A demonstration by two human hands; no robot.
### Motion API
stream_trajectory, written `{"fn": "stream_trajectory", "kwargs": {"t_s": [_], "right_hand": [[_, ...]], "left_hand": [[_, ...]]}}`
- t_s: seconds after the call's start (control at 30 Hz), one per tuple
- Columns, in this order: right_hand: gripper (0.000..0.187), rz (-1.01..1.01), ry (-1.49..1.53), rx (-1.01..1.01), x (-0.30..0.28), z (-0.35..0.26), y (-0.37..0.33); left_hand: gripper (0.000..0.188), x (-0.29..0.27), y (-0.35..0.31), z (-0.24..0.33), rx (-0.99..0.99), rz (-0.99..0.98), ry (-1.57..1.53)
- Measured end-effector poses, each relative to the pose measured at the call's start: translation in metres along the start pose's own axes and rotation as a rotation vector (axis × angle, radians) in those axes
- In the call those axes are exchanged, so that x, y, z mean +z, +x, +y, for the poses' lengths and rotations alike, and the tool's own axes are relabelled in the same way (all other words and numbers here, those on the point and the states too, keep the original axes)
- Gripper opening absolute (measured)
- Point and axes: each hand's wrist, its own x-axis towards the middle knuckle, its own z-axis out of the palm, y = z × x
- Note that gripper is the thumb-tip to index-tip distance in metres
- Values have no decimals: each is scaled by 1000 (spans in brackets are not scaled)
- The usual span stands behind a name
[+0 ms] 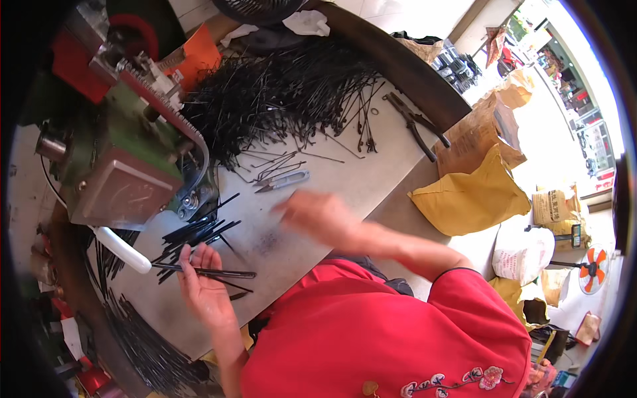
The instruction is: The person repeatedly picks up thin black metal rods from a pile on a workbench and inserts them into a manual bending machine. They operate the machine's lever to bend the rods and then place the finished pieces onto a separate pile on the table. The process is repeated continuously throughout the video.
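Palm up, my left hand (207, 286) is at the near left of the table with thin black rods (232, 273) between its thumb and fingers. The rods stick out past the fingers on the right. Just beyond lies a loose bundle of black rods (199, 232), under the head of a green machine (133, 149). My right hand (315, 215) is over the middle of the table, smeared by motion, so its fingers cannot be made out. A small pair of thread snips (284, 180) lies beyond it.
A large tangled heap of thin black hooked rods (279, 86) covers the far table. Pliers (418, 126) lie by the right edge. A white-sleeved lever (123, 251) juts out beside my left hand. More rods (142, 341) hang over the near left edge. A yellow sack (474, 196) stands at right.
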Motion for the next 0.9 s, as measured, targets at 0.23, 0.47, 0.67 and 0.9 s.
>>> {"fn": "stream_trajectory", "kwargs": {"t_s": [0.23, 0.47, 0.67, 0.9], "right_hand": [[28, 212, -427, 140, -79, 50, 5], [45, 161, -790, 24, -76, 59, -2], [47, -58, -711, -49, -84, 103, 3], [44, 66, -723, -233, -73, 84, 15]], "left_hand": [[39, -4, 30, 2, 107, -14, -295], [41, 4, 26, 17, 86, 27, -296], [42, 5, 22, 21, 69, 42, -221], [43, 1, 9, 21, 60, -18, -80]]}}
